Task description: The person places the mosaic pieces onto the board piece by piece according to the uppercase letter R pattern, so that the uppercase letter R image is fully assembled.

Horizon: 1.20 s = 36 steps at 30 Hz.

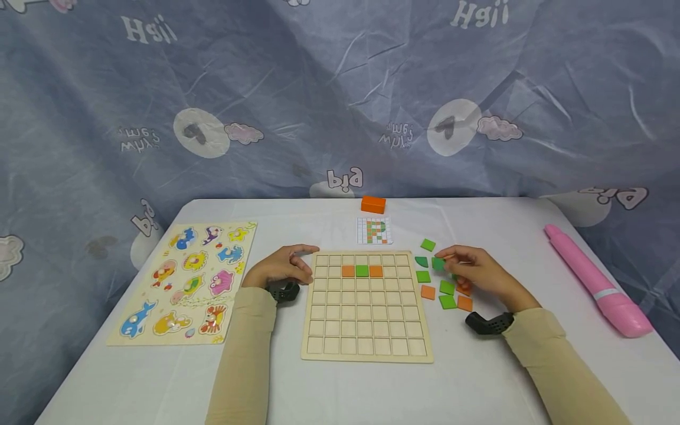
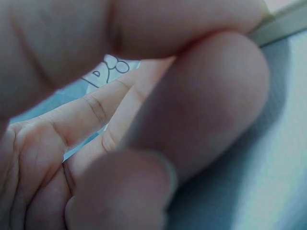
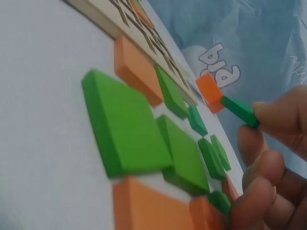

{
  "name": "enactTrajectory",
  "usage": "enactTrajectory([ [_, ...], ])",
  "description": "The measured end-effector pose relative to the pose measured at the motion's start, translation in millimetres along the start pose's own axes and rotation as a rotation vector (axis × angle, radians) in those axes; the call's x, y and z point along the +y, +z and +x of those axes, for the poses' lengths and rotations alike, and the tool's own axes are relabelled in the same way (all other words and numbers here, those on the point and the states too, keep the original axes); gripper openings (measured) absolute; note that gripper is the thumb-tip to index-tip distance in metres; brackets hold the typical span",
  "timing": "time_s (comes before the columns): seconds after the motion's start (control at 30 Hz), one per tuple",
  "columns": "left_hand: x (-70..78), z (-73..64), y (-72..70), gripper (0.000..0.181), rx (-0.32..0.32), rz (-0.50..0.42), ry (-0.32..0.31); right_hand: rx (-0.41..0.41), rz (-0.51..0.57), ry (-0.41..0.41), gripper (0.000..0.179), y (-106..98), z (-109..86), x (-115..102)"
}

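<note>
A wooden grid board (image 1: 366,359) lies flat on the table, with an orange tile (image 1: 347,271), a green tile (image 1: 362,270) and another orange tile (image 1: 376,271) side by side in one row near its far edge. My left hand (image 1: 284,265) touches the board's far left corner, one finger stretched along it. Right of the board, my right hand (image 1: 475,268) pinches a green tile (image 3: 240,111) between thumb and fingertip, above the loose tiles; fingers hide part of its shape. Under and around that hand lie several green tiles (image 3: 127,127) and orange tiles (image 3: 139,72).
Behind the board lie a gridded pattern card (image 1: 374,231) and an orange block (image 1: 373,205). A sea-animal puzzle board (image 1: 175,283) is at the left, beside the left forearm. A pink tapered object (image 1: 597,280) lies along the right edge. A patterned cloth (image 1: 340,118) hangs behind.
</note>
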<state>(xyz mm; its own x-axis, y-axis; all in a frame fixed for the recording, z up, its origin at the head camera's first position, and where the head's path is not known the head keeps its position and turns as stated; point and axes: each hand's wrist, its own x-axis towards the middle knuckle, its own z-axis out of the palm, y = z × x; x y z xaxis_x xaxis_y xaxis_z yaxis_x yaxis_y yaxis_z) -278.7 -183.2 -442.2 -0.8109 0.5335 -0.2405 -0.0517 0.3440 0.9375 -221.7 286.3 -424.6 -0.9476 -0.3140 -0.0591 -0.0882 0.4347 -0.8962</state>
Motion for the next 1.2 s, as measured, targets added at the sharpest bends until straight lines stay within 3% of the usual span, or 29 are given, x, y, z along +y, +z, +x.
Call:
enactTrajectory([
  [0.23, 1.7, -1.1, 2.0, 0.084, 0.009, 0.014, -0.005, -0.014, -0.014, 0.025, 0.036, 8.8, 6.5, -6.3],
  [0.43, 0.2, -0.2, 2.2, 0.084, 0.005, 0.000, -0.004, -0.037, -0.031, -0.021, 0.035, 16.7, 16.0, -10.1],
  [0.6, -1.9, 1.6, 1.4, 0.085, 0.005, -0.002, -0.004, -0.068, 0.023, -0.032, 0.035, 25.4, 25.1, -12.9],
  [0.83, -0.2, 2.8, 2.8, 0.085, 0.007, -0.004, -0.014, -0.076, 0.043, 0.039, 0.036, 38.5, 32.8, -20.4],
  [1.2, -0.5, 2.8, 0.6, 0.085, 0.008, 0.001, -0.004, -0.085, -0.069, 0.022, 0.028, 55.4, 45.2, -33.9],
])
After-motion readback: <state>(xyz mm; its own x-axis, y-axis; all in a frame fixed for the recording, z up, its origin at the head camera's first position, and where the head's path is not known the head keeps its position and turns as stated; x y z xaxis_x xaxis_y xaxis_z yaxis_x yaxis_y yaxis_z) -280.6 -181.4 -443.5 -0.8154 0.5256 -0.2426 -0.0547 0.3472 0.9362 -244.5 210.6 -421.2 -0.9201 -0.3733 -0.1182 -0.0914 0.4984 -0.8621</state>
